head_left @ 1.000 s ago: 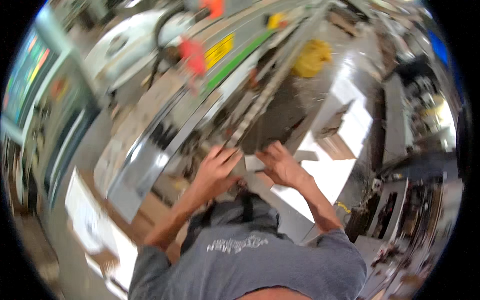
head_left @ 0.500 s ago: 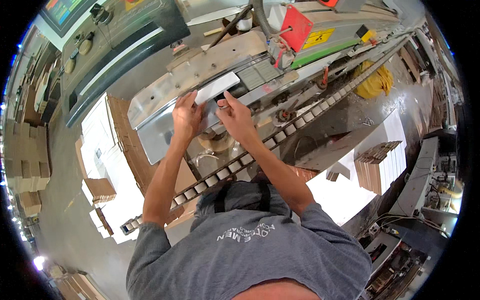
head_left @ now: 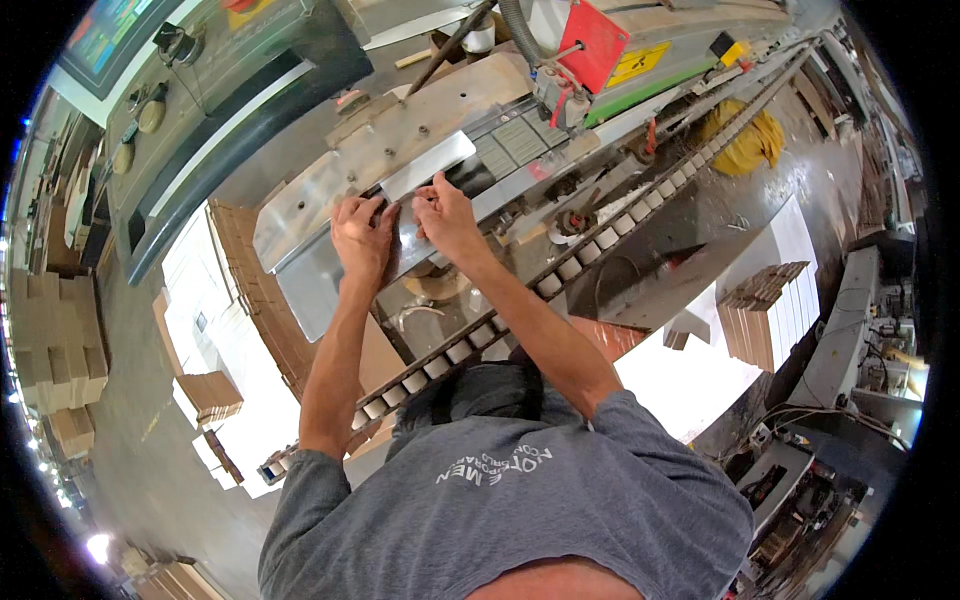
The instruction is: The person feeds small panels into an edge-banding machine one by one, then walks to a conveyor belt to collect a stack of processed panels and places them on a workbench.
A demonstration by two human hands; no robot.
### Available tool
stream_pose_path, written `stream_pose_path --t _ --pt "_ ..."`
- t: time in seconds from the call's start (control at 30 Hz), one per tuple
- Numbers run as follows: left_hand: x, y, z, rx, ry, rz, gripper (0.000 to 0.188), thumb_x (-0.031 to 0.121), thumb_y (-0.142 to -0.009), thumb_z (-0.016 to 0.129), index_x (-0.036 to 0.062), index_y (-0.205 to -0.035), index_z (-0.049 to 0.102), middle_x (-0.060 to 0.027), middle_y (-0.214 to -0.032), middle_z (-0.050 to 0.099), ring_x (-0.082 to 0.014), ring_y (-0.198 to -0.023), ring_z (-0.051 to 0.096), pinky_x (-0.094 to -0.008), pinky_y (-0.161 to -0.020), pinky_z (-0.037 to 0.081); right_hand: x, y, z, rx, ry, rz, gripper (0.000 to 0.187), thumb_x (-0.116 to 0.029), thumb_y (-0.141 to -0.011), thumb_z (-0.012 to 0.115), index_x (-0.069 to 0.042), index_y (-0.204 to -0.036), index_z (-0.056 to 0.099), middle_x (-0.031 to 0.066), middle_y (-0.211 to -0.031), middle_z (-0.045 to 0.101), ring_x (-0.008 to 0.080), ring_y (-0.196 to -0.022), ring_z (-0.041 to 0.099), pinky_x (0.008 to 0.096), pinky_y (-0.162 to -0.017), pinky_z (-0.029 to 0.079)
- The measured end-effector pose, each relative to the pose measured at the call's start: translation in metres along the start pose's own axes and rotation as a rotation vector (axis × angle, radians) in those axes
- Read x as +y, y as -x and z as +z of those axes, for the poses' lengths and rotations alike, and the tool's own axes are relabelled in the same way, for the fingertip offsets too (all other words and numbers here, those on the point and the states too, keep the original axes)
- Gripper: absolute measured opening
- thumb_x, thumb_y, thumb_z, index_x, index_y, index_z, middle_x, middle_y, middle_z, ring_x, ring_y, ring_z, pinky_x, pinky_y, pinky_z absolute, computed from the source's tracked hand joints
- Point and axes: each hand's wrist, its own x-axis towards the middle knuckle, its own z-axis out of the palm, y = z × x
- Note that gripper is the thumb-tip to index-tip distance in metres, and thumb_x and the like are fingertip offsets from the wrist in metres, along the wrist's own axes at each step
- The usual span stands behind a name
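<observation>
A white flat strip [head_left: 428, 167] lies slantwise on the metal bed of a machine, in front of my fingers. My left hand [head_left: 362, 238] is closed at the strip's left end, thumb and fingers curled together over the metal guide plate [head_left: 312, 290]. Close to its right, my right hand [head_left: 447, 218] is pinched along the strip's near edge. Whatever lies between the fingertips of either hand is too small or hidden to make out. Beyond the strip runs a long metal fence plate [head_left: 395, 140]; to its right are grey slatted pads [head_left: 515, 142].
A roller conveyor rail [head_left: 570, 268] crosses between me and the machine. Stacked white-faced cardboard [head_left: 205, 300] stands at left, more white sheets [head_left: 690, 380] at right. A red guard [head_left: 594, 45] rises at the far right of the bed. A yellow bag [head_left: 745, 140] lies beyond the rail.
My right hand has moved a little left, nearer my left hand, and its fingers have drawn together. My left fingers have curled in more. The whole view has shifted slightly.
</observation>
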Motion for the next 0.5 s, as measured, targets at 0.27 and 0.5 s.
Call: stream_pose_path --t 0.27,0.5 --pt "0.010 -0.009 0.008 -0.024 0.053 0.111 0.014 0.014 -0.076 0.078 0.0034 -0.083 0.072 -0.0128 -0.080 0.064 -0.0340 -0.080 0.060 -0.0430 -0.074 0.048 0.016 -0.018 -0.005 0.165 0.405 -0.298 0.022 -0.015 -0.091 0.057 0.004 -0.087 0.048 0.0158 -0.072 0.063 0.0252 -0.061 0.063 0.0378 -0.058 0.051" --pt "0.032 -0.023 0.030 -0.070 0.059 0.062 0.014 0.016 -0.078 0.077 0.0044 -0.079 0.070 -0.0125 -0.077 0.062 -0.0340 -0.074 0.060 -0.0434 -0.067 0.048 0.000 -0.029 -0.031 0.262 0.505 -0.344 0.023 -0.015 -0.088 0.058 0.006 -0.084 0.050 0.0244 -0.077 0.064 0.0439 -0.076 0.063 0.0461 -0.068 0.050"
